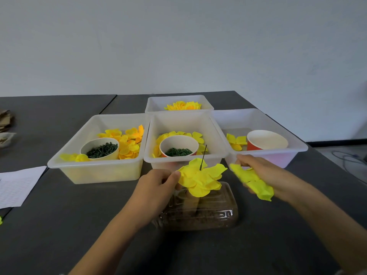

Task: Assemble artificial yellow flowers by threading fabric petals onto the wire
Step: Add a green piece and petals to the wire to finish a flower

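Grey wall (178, 46) backs a dark worktop (59, 215) carrying four white bins.

Bin layout, read as a clock face centred on the middle bin (184, 124):
- 9 o'clock: left bin (83, 171), holding loose yellow petals (129, 141) and a cup (99, 148) of dark green pieces.
- Centre: middle bin, holding petals and a red cup (178, 148) of green rings.
- 12 o'clock: far bin (178, 100), holding yellow flowers (183, 106).
- 3 o'clock: right bin (278, 157), holding a few petals and an empty red cup (266, 142).

At 6 o'clock of the middle bin, a clear box (198, 213) with brown contents lies on the worktop. Above it is the flower (200, 179), several yellow petals already threaded on a thin dark wire (203, 156) whose tip stands up through the centre.

Left hand (156, 187): fingers curled, thumb touching the flower's 9 o'clock edge; the grip below the petals is hidden, so what exactly it holds cannot be told.

Right hand (264, 173): at 3 o'clock of the flower, apart from it, fingers closed around a stack (252, 183) of yellow petals.

Paper (17, 185) lies at the worktop's 9 o'clock edge.
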The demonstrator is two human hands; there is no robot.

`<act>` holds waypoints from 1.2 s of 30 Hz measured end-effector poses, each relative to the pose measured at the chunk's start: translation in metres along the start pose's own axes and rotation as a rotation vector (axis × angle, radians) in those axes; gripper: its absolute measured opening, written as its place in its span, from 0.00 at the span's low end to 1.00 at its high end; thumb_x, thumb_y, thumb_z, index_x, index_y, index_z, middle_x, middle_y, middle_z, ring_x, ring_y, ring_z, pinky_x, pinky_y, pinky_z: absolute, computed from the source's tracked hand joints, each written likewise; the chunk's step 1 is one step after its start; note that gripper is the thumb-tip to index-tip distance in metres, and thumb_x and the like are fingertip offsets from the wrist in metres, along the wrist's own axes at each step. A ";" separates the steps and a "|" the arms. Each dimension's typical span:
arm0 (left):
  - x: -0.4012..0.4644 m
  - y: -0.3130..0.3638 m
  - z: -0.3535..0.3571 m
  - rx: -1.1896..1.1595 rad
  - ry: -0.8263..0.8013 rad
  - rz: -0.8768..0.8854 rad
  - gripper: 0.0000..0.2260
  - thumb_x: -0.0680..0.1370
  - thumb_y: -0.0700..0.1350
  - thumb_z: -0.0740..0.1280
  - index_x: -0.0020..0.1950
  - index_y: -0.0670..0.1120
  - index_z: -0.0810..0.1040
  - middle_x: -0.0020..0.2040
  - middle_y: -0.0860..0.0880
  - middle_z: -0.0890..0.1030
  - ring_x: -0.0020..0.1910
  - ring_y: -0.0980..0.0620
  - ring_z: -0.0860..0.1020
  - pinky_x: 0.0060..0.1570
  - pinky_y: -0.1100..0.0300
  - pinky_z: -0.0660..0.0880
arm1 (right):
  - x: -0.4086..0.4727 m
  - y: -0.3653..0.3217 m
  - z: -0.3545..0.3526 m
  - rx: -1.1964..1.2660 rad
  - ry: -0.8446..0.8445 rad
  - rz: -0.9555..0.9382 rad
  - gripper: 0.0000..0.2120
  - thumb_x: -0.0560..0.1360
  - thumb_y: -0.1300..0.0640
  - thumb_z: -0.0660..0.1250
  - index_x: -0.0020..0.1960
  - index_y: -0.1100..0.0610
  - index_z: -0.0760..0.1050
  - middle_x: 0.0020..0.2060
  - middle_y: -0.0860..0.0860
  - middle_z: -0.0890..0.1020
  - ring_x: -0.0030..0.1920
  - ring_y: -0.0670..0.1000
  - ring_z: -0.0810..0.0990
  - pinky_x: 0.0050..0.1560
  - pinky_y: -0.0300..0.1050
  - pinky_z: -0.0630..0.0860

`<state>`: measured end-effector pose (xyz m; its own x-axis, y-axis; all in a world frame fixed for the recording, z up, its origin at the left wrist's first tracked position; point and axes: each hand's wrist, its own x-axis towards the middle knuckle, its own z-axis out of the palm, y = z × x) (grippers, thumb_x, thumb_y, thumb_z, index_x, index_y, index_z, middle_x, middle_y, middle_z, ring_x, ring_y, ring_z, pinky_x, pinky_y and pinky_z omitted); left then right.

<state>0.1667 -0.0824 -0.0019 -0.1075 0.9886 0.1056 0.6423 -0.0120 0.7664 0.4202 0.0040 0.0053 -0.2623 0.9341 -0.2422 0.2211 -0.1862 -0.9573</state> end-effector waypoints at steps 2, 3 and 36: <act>0.000 0.002 0.001 -0.017 -0.004 0.003 0.24 0.83 0.52 0.59 0.25 0.58 0.75 0.24 0.62 0.74 0.28 0.65 0.73 0.27 0.68 0.62 | 0.001 -0.006 0.004 -0.181 0.009 -0.032 0.20 0.79 0.43 0.60 0.34 0.52 0.78 0.32 0.53 0.83 0.32 0.50 0.82 0.35 0.42 0.77; 0.000 0.002 0.002 -0.028 0.004 -0.001 0.25 0.83 0.52 0.59 0.25 0.56 0.75 0.24 0.62 0.74 0.28 0.65 0.73 0.28 0.68 0.62 | 0.001 -0.008 0.005 -0.236 -0.028 -0.049 0.21 0.79 0.42 0.60 0.34 0.50 0.80 0.34 0.52 0.84 0.36 0.50 0.83 0.39 0.43 0.78; -0.009 0.010 -0.008 -0.011 0.239 0.408 0.06 0.80 0.52 0.59 0.54 0.57 0.74 0.50 0.61 0.76 0.53 0.57 0.73 0.48 0.65 0.67 | -0.028 -0.019 0.006 -0.471 -0.101 -0.001 0.23 0.77 0.40 0.60 0.33 0.52 0.81 0.30 0.47 0.80 0.32 0.42 0.78 0.41 0.42 0.72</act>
<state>0.1679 -0.0928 0.0103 -0.0209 0.8405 0.5414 0.6603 -0.3950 0.6388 0.4178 -0.0209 0.0289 -0.3476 0.8956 -0.2776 0.6157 -0.0053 -0.7879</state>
